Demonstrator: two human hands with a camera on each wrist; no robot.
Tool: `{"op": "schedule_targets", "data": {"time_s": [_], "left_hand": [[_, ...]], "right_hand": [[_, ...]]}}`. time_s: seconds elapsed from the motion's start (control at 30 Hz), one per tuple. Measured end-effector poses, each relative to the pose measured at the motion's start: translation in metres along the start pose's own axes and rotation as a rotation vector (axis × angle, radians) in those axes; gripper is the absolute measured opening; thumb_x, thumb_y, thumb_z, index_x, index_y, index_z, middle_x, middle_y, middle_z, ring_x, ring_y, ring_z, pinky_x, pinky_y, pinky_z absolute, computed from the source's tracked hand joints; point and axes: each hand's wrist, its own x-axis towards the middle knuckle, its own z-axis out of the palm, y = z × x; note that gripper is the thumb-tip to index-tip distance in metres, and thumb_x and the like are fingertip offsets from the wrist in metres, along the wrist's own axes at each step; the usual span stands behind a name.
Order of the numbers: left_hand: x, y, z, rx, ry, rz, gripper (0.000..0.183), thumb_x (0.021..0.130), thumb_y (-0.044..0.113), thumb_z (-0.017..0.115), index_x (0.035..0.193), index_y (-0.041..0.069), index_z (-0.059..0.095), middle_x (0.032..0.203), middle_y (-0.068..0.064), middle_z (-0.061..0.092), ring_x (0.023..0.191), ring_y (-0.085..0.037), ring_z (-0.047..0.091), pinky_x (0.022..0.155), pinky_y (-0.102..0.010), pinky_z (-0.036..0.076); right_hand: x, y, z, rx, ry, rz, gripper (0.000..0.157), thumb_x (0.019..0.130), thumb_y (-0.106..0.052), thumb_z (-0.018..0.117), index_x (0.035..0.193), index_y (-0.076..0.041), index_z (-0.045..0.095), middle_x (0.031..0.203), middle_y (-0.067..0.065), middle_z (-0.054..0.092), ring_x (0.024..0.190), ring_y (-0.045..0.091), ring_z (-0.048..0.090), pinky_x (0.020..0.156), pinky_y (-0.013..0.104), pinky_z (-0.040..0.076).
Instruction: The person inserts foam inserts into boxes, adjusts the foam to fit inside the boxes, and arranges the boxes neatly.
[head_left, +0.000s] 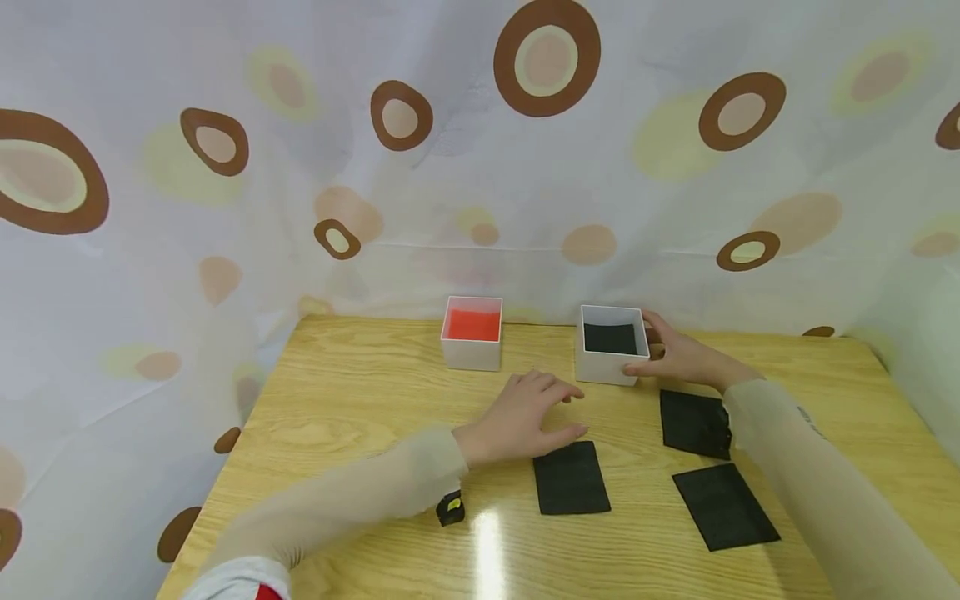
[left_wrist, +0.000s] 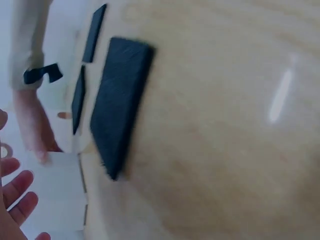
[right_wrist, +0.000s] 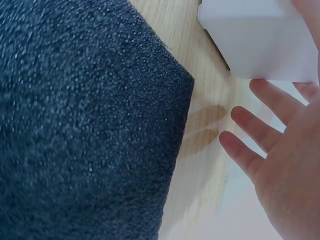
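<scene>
A white open-topped box (head_left: 604, 367) stands at the back of the table, with flat black material (head_left: 610, 339) inside. My right hand (head_left: 678, 354) holds this box at its right side, thumb at the front corner and fingers around toward the back. In the right wrist view, the white box (right_wrist: 265, 45) shows at the top, a fingertip against its edge and other fingers spread. My left hand (head_left: 521, 417) hovers with fingers apart and nothing between them. Just below its thumb lies a black square piece (head_left: 572, 481), which the left wrist view shows as a dark flat slab (left_wrist: 122, 95).
Another white box (head_left: 471, 356), with red material (head_left: 474, 326) inside, stands left of the held one. Two more black squares lie at the right, one (head_left: 693, 421) behind the other (head_left: 726, 507), near my right forearm. A patterned curtain (head_left: 450, 192) hangs behind the wooden table (head_left: 360, 383).
</scene>
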Motion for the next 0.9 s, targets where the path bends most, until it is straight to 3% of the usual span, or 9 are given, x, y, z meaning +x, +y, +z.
{"op": "schedule_targets", "data": {"time_s": [0.2, 0.37, 0.63, 0.9], "left_hand": [[-0.037, 0.000, 0.012, 0.016, -0.073, -0.053, 0.061, 0.099, 0.058, 0.062, 0.146, 0.019, 0.057, 0.130, 0.002, 0.062, 0.123, -0.016, 0.054, 0.104, -0.040, 0.043], [-0.056, 0.003, 0.020, 0.027, -0.081, -0.090, 0.077, 0.094, 0.066, 0.064, 0.152, 0.018, 0.051, 0.134, 0.002, 0.056, 0.125, -0.016, 0.051, 0.105, -0.040, 0.043], [-0.068, 0.007, 0.030, 0.112, -0.119, -0.118, 0.109, 0.080, 0.079, 0.070, 0.161, 0.014, 0.037, 0.142, -0.002, 0.050, 0.129, -0.020, 0.046, 0.106, -0.042, 0.040], [-0.071, 0.005, 0.036, 0.172, -0.135, -0.127, 0.119, 0.074, 0.082, 0.073, 0.162, 0.012, 0.034, 0.143, -0.003, 0.050, 0.128, -0.019, 0.046, 0.102, -0.038, 0.038]], "right_hand": [[-0.001, 0.001, -0.001, 0.000, -0.012, 0.005, 0.116, 0.093, -0.040, 0.079, 0.167, -0.019, -0.008, 0.161, 0.033, 0.030, 0.141, 0.055, 0.040, 0.108, 0.074, 0.037], [0.000, 0.001, -0.002, 0.005, -0.014, 0.005, 0.115, 0.093, -0.040, 0.080, 0.167, -0.019, -0.006, 0.161, 0.032, 0.030, 0.141, 0.054, 0.042, 0.108, 0.073, 0.039], [-0.001, -0.002, -0.001, 0.007, -0.009, 0.000, 0.115, 0.093, -0.040, 0.080, 0.167, -0.020, -0.006, 0.162, 0.032, 0.029, 0.143, 0.055, 0.039, 0.109, 0.073, 0.038], [-0.001, -0.002, -0.001, 0.015, -0.009, -0.027, 0.112, 0.094, -0.037, 0.079, 0.167, -0.020, -0.004, 0.162, 0.032, 0.031, 0.142, 0.053, 0.039, 0.108, 0.075, 0.036]]}}
